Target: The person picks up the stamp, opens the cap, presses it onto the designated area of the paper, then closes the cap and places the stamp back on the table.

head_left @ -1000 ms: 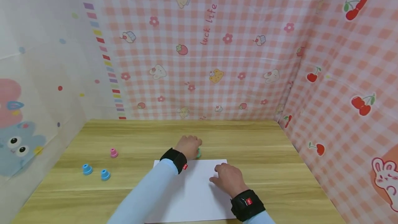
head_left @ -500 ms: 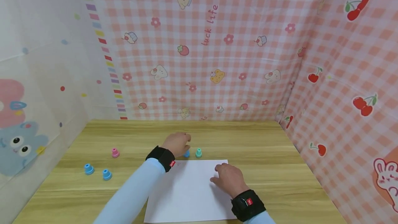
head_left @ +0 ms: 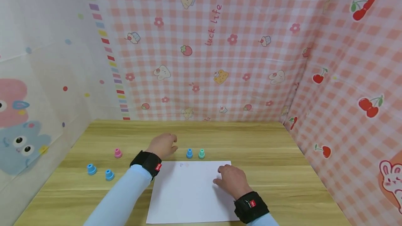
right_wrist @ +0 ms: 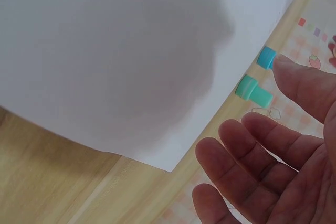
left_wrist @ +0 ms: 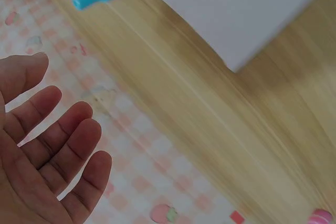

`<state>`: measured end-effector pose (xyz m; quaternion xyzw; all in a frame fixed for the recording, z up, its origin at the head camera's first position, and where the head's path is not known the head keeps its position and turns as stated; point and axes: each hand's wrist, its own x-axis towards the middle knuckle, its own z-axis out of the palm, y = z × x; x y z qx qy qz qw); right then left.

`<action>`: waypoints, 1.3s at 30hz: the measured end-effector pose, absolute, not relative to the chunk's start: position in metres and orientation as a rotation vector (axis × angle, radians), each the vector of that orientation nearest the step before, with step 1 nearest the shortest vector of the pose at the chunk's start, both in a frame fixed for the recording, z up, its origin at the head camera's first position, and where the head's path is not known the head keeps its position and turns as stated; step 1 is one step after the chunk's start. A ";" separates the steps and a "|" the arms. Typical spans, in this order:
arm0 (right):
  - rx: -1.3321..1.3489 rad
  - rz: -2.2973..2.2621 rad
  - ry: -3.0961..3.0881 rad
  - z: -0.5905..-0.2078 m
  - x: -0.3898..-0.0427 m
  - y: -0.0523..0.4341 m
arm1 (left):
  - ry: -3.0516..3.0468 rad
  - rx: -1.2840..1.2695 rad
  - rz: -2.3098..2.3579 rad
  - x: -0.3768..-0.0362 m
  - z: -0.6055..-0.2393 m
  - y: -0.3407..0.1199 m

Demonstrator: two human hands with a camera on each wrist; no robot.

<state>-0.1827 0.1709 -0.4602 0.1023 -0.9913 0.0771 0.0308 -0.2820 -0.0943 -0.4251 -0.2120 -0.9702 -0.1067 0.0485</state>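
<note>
My left hand (head_left: 162, 146) is held over the table just past the paper's far left corner, and the left wrist view shows its fingers loosely spread with nothing in them. A small blue stepped plastic piece (head_left: 189, 153), wide at the base and narrow on top, stands to its right. Beside that stands a green piece (head_left: 202, 153) of the same shape. Both are close behind the far edge of a white sheet of paper (head_left: 188, 194). Over the sheet's right side hovers my right hand (head_left: 233, 180), empty, its fingers relaxed in the right wrist view (right_wrist: 262, 166).
Off to the left on the wooden table (head_left: 251, 138) stand a pink piece (head_left: 117, 153) and two more blue pieces, one farther left (head_left: 91, 169) and one nearer the paper (head_left: 109, 174). Faint small marks show near the paper's far edge. Patterned cloth (head_left: 204, 62) encloses the back and sides.
My left hand has moved left, away from the green piece and then the blue one, uncovering both. The right hand has stayed over the paper.
</note>
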 end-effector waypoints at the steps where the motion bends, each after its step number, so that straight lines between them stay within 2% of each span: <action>1: 0.313 0.236 -3.058 -0.460 -0.183 0.171 | -2.959 -0.638 -0.320 -0.282 -0.426 -0.099; 22: 0.323 0.240 -3.068 -0.459 -0.184 0.169 | -3.044 -0.403 -0.257 -0.246 -0.419 -0.198; 39: 0.340 0.208 -3.053 -0.460 -0.186 0.169 | -3.092 -0.245 -0.240 -0.221 -0.429 -0.254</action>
